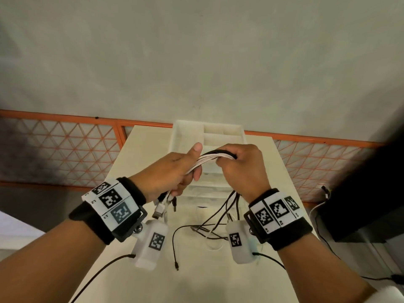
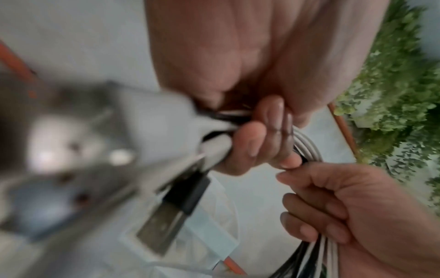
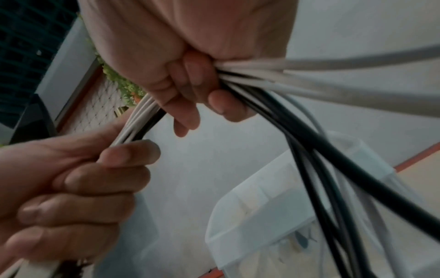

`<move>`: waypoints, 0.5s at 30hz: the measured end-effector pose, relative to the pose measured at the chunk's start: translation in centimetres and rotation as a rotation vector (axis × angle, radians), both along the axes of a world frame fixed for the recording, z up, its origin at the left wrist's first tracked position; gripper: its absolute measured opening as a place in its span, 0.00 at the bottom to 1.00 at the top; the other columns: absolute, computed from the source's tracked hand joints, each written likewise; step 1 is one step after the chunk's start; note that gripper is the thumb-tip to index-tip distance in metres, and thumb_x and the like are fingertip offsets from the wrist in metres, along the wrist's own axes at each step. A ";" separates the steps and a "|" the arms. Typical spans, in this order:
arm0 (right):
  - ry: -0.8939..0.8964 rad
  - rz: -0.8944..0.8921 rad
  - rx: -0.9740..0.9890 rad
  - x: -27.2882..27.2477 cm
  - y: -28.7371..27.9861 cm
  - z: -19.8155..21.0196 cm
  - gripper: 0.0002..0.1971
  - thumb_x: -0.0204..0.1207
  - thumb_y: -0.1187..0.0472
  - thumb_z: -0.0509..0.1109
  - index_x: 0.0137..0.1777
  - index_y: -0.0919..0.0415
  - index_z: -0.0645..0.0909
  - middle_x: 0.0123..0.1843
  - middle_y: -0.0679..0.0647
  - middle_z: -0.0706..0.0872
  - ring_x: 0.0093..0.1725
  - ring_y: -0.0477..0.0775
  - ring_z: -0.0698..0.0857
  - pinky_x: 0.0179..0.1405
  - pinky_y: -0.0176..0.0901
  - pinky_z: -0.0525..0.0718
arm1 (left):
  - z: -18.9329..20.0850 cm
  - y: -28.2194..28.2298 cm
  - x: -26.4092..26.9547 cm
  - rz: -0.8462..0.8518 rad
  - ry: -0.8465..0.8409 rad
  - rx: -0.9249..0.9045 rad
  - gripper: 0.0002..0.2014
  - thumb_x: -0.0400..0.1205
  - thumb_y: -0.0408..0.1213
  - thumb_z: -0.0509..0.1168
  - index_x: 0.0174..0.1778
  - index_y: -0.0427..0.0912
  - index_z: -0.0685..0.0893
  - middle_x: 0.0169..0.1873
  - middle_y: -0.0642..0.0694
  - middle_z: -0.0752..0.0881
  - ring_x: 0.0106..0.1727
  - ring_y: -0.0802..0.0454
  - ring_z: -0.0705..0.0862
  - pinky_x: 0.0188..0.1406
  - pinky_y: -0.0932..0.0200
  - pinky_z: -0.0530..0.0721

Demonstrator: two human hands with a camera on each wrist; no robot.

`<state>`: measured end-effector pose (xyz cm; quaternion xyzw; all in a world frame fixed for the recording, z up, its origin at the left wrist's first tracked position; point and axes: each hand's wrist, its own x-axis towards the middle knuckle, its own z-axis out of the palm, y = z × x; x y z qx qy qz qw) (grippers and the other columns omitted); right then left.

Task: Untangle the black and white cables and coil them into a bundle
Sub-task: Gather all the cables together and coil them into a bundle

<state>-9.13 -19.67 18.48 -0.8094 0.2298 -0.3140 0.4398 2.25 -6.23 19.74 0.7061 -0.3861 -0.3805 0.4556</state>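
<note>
A bundle of black and white cables (image 1: 213, 157) stretches in a short arc between my two hands above the white table (image 1: 135, 154). My left hand (image 1: 177, 171) grips one side of it, thumb up, and USB plugs (image 1: 160, 209) dangle below the fist. My right hand (image 1: 240, 165) grips the other side, and loose cable tails (image 1: 218, 219) hang from it down to the tabletop. In the left wrist view the left hand's fingers (image 2: 257, 143) curl round the strands, with a blurred USB plug (image 2: 164, 225) close to the lens. In the right wrist view black cables (image 3: 321, 150) and white cables (image 3: 333, 80) fan out of the right fist (image 3: 190, 90).
A clear plastic drawer unit (image 1: 218, 132) stands on the table right behind the hands. An orange mesh fence (image 1: 65, 149) runs behind the table. A dark object (image 1: 360, 204) sits at the right with thin cords beside it.
</note>
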 end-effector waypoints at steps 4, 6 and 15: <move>0.045 0.011 0.123 -0.5 -0.6 -0.4 0.13 0.70 0.72 0.71 0.39 0.54 0.93 0.29 0.48 0.89 0.28 0.49 0.83 0.32 0.36 0.77 | -0.6 -0.1 -0.1 -0.002 0.029 -0.018 0.29 0.82 0.65 0.53 0.34 0.40 0.76 0.20 0.53 0.63 0.22 0.54 0.60 0.22 0.62 0.65; 0.089 0.134 0.188 -1.2 -1.0 -0.2 0.11 0.73 0.71 0.72 0.45 0.56 0.93 0.28 0.48 0.88 0.27 0.57 0.82 0.34 0.39 0.77 | -0.7 -0.1 0.2 0.045 0.083 -0.084 0.25 0.79 0.63 0.60 0.32 0.42 0.75 0.20 0.53 0.62 0.22 0.54 0.58 0.21 0.62 0.61; 0.060 0.234 0.144 -3.4 -2.9 -1.3 0.16 0.89 0.57 0.60 0.74 0.46 0.80 0.23 0.29 0.78 0.25 0.30 0.78 0.26 0.20 0.73 | -1.0 -0.7 1.3 0.318 0.392 -0.253 0.21 0.84 0.56 0.61 0.33 0.45 0.74 0.22 0.54 0.60 0.20 0.56 0.56 0.16 0.64 0.59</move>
